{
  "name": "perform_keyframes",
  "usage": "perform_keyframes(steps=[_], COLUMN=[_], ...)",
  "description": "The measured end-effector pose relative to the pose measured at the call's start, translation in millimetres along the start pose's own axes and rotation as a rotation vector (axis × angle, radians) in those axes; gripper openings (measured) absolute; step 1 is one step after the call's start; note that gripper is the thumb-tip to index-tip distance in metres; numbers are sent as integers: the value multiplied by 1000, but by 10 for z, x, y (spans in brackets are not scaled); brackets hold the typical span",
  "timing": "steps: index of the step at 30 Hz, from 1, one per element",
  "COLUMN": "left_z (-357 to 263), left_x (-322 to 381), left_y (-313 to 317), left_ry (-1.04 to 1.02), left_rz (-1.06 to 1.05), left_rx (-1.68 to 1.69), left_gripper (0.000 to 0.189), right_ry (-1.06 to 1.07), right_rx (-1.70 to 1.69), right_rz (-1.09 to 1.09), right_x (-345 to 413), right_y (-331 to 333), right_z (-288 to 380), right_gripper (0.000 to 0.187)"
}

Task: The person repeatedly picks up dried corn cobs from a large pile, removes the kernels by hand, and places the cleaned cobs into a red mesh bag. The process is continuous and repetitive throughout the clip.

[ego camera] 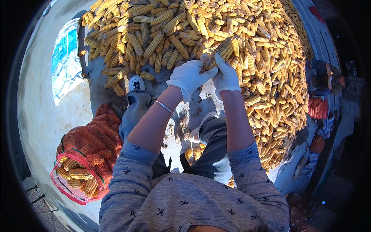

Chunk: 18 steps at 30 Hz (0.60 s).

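Both of my hands wear thin white gloves and meet around one ear of corn (222, 53), held tilted above the floor at the edge of a big heap of corn ears (269, 69). My left hand (189, 76) grips its lower end, while my right hand (227, 74) lies along its near side with the thumb pressed on it. The ear is husked, yellow, and looks darker and mottled in places. Part of its lower end is hidden by my fingers.
At my left an open red mesh sack (89, 156) holds several ears. A blue and white plastic bag (66, 61) lies flat on the concrete floor (69, 116). More red sacks (318, 108) lie at the far right, near another person (324, 76). A few loose ears (197, 153) lie between my legs.
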<state>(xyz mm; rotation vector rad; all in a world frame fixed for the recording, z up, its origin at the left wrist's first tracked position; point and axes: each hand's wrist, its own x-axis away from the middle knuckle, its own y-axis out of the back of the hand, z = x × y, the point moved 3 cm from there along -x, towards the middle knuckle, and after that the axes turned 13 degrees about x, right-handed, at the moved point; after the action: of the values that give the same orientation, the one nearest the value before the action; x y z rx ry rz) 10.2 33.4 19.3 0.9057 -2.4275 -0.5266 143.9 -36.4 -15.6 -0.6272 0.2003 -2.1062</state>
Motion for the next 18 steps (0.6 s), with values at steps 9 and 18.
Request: perform_keyframes(steps=[9, 18], left_z=[155, 395], left_x=[-28, -155], left_y=[-58, 5], left_ry=[-161, -24], left_rz=[-114, -292], left_rx=[90, 726], left_gripper=[45, 28], right_ry=[79, 68], right_rx=[18, 225], right_rz=[31, -45], right_x=[22, -38], right_y=[-47, 103], right_z=[81, 122], right_gripper=[29, 29])
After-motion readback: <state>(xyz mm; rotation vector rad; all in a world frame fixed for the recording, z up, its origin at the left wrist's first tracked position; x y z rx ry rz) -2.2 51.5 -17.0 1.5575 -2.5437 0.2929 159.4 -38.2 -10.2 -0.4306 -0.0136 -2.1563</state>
